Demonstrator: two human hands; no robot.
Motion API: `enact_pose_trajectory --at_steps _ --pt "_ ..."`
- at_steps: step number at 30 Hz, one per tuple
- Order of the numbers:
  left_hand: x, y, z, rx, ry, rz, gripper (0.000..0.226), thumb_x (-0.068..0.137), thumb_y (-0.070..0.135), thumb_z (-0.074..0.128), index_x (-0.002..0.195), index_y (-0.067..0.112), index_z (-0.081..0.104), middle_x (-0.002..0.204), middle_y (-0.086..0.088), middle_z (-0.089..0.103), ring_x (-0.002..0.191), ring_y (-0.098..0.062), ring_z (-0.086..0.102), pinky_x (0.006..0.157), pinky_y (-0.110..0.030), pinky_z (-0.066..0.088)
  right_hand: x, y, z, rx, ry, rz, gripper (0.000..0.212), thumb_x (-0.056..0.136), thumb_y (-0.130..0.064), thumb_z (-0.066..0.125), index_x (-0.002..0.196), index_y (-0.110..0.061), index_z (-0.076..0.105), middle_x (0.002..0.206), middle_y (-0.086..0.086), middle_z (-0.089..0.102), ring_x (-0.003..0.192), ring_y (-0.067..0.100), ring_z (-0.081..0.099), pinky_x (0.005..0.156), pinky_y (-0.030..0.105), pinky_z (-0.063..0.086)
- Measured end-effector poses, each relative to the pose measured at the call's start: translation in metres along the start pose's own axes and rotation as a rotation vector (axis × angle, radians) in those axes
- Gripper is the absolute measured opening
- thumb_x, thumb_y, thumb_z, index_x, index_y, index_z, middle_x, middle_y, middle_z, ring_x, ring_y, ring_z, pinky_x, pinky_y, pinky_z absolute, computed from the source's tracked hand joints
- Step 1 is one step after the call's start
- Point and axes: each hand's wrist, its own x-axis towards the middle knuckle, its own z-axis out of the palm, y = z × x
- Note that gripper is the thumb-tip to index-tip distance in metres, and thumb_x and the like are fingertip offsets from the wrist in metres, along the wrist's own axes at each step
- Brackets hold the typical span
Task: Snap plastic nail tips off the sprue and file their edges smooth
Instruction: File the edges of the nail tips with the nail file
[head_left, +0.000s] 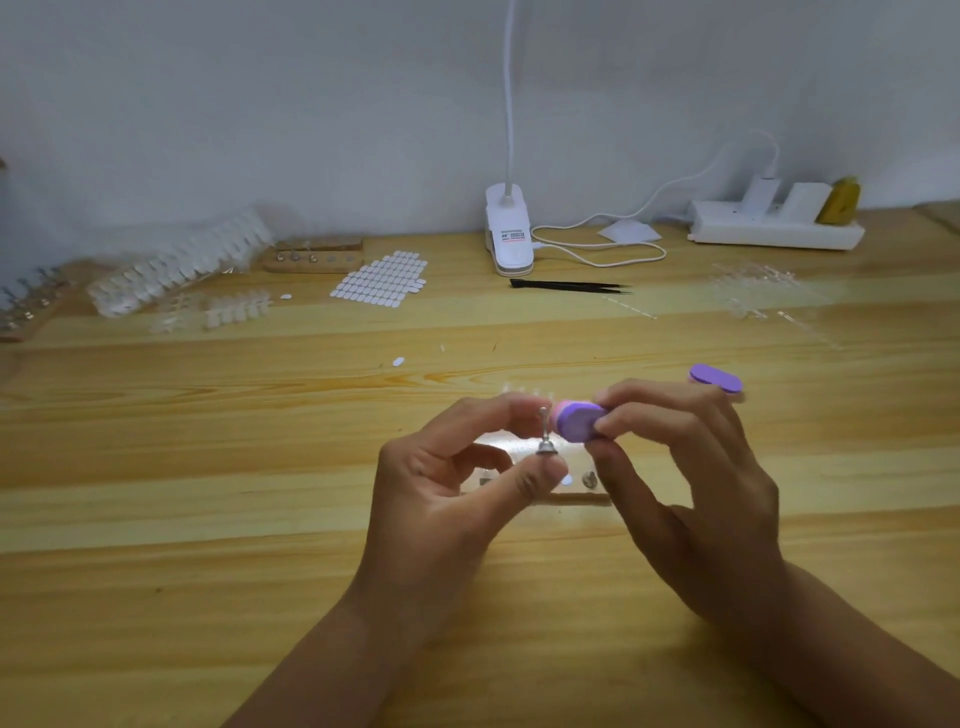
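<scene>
My left hand (457, 483) pinches a small metal stand (545, 439) between thumb and fingers; a clear nail tip on top of it is too faint to make out. My right hand (691, 483) grips a purple and pink file block (579, 422) and holds its end against the top of the stand. Both hands hover above a small wooden holder (576, 496) on the table. A second purple file block (716, 378) lies just behind my right hand. Clear sprues of nail tips (176, 270) are piled at the back left.
A sheet of white adhesive tabs (382, 280) and a wooden stand rack (314, 255) lie at the back. Black tweezers (569, 286), a clip lamp (509, 234) with its cable, a power strip (774, 226) and empty clear sprues (758, 291) are at the back right.
</scene>
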Motion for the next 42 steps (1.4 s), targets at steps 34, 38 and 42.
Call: enact_pose_trajectory --at_steps 34,38,42 --pt "-0.003 -0.005 0.006 0.058 -0.052 -0.099 0.012 0.091 0.022 0.062 0.092 0.017 0.073 0.082 -0.006 0.075 0.071 -0.022 0.073 0.053 -0.024 0.051 0.000 -0.001 0.000 0.063 -0.183 -0.007 0.029 0.098 -0.004 0.053 0.127 -0.009 0.057 0.117 0.010 0.060 0.113 0.017 0.059 0.098 0.026 0.048" --pt "-0.002 -0.005 0.006 0.042 -0.050 -0.112 0.014 0.092 0.019 0.061 0.090 0.013 0.073 0.078 -0.008 0.074 0.067 -0.024 0.072 0.050 -0.024 0.048 0.003 0.007 -0.004 -0.025 -0.249 -0.065 0.027 0.102 -0.007 0.049 0.125 -0.003 0.061 0.116 0.013 0.063 0.109 0.019 0.060 0.094 0.031 0.051" --pt "-0.001 -0.005 0.005 -0.019 -0.033 -0.139 0.015 0.090 0.016 0.059 0.087 0.010 0.072 0.073 -0.011 0.072 0.063 -0.026 0.071 0.048 -0.025 0.047 0.003 0.007 -0.006 -0.002 -0.182 -0.035 0.027 0.099 -0.004 0.054 0.124 -0.006 0.060 0.118 0.006 0.058 0.109 0.019 0.061 0.095 0.030 0.051"
